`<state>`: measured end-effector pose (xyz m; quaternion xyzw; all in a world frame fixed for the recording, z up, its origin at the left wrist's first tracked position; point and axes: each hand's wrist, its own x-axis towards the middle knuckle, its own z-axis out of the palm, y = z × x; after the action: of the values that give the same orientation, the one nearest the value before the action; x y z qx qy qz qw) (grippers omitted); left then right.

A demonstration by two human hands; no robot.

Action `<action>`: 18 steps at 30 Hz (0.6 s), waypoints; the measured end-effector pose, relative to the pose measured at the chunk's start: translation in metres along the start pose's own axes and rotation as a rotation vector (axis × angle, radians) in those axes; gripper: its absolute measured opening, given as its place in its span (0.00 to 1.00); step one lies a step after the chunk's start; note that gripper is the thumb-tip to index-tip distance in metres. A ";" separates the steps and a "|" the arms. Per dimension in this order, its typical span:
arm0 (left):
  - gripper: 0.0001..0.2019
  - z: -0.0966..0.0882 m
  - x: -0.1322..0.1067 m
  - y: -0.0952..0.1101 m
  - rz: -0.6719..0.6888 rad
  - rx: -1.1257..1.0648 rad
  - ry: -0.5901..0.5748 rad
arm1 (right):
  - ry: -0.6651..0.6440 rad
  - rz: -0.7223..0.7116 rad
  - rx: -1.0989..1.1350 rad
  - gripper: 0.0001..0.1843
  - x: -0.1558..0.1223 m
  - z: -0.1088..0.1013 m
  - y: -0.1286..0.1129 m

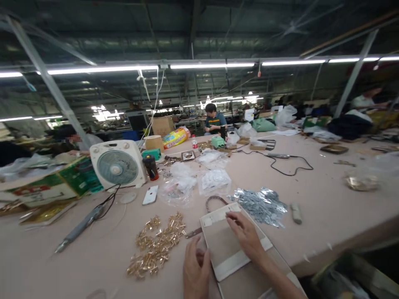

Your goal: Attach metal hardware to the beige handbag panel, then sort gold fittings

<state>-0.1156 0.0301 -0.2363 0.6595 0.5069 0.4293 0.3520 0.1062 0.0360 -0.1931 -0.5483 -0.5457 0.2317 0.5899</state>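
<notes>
Head cam is looking down at a long workbench, and both hands are working on a flat beige panel with white edge strips lying right at the near edge. Right hand is pressing down on the panel's upper part, fingers spread flat, not grasping anything. Left hand is resting at the panel's left edge with fingers loosely curled, looks like it's steadying it, nothing gripped.

My guess is they're lining the piece up before fitting hardware. Next move probably needs a pick from the pile of gold metal fittings just to the left, so small-part pinching while the panel stays put.

Other stuff: silver metal pieces behind the panel, a white phone, a white fan. The green-and-red carton at left is showing red lettering, but it's too blurry to read. No other writing I can make out.
</notes>
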 end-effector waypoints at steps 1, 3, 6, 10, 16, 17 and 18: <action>0.27 0.000 0.001 -0.003 -0.040 -0.029 0.010 | 0.030 0.019 -0.009 0.19 -0.015 -0.014 0.003; 0.29 0.002 0.004 -0.010 -0.101 -0.054 0.027 | 0.117 0.054 -0.065 0.18 -0.043 -0.044 0.012; 0.29 0.014 0.008 -0.019 -0.143 -0.046 0.031 | 0.249 0.073 -0.198 0.19 -0.073 -0.081 0.025; 0.30 0.035 0.013 -0.024 -0.132 -0.027 -0.058 | 0.210 0.163 -0.278 0.21 -0.080 -0.103 0.029; 0.32 0.034 0.001 0.000 0.002 -0.034 0.006 | 0.000 0.226 -0.262 0.37 -0.065 -0.114 0.031; 0.32 0.030 -0.005 0.008 0.013 -0.047 0.012 | -0.044 0.203 -0.262 0.38 -0.065 -0.119 0.031; 0.32 0.026 -0.011 0.015 0.023 -0.073 0.002 | -0.074 0.181 -0.272 0.39 -0.065 -0.125 0.033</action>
<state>-0.0872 0.0148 -0.2348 0.6514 0.4838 0.4521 0.3703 0.2101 -0.0607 -0.2232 -0.6611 -0.5418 0.2280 0.4663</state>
